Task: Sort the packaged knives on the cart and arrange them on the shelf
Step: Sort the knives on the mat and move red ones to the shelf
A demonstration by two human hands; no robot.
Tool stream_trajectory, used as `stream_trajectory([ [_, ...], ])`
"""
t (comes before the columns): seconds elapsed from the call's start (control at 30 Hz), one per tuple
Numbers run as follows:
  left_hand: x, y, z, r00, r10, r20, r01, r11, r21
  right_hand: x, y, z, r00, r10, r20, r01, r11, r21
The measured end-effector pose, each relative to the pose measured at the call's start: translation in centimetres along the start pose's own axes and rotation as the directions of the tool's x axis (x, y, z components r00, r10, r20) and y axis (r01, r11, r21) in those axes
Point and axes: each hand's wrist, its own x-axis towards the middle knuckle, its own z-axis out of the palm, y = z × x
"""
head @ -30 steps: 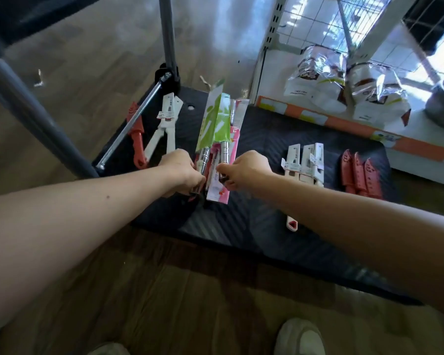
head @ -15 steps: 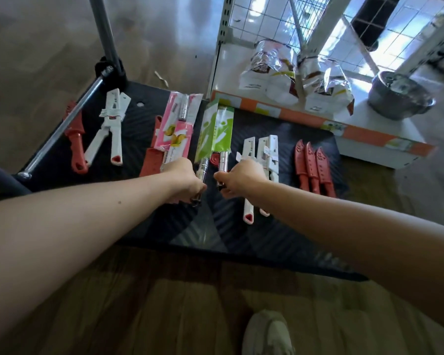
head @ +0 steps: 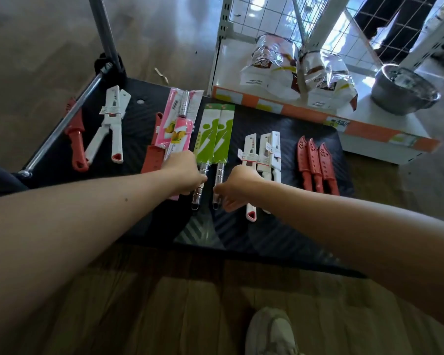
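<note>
Left grip (head: 186,172): fingers curled round the steel handle of the left green knife (head: 205,134), which lies flat on the cart (head: 280,231).
Right grip (head: 237,187): fingers loosely bent, tips at the right green knife (head: 223,134) handle; whether it pinches cannot be told.
Green pair: side by side, sleeves stretching away from both grips.
Outside left grip: pink packs (head: 177,126), just beside.
Outside right grip: white knives (head: 263,155), then red knives (head: 315,162).

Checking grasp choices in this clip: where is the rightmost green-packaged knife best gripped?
Probably by its bare metal handle, from the near side: it sticks out of the green card toward the person, while the card lies flat.
</note>
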Motion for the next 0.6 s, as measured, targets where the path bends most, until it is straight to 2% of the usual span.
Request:
stream_trajectory([
  [0.2,0.4,-0.6,-1.1,0.998,0.042,-0.053,-0.038,0.997,0.07,0.4,-1.7,-0.5,0.992,-0.081,-0.097,0.076,0.996,-0.051],
  [0.5,0.2,-3.8,-4.6,0.992,0.019,-0.125,-0.008,0.996,0.089,1.1,-5.3,0.6,0.97,-0.236,-0.054,0.218,0.95,-0.223],
  [0.6,-0.1,-5.0,-6.1,0.987,-0.004,-0.158,0.019,0.996,0.092,1.1,-6.4,0.7,0.935,-0.355,-0.022,0.333,0.894,-0.301],
])
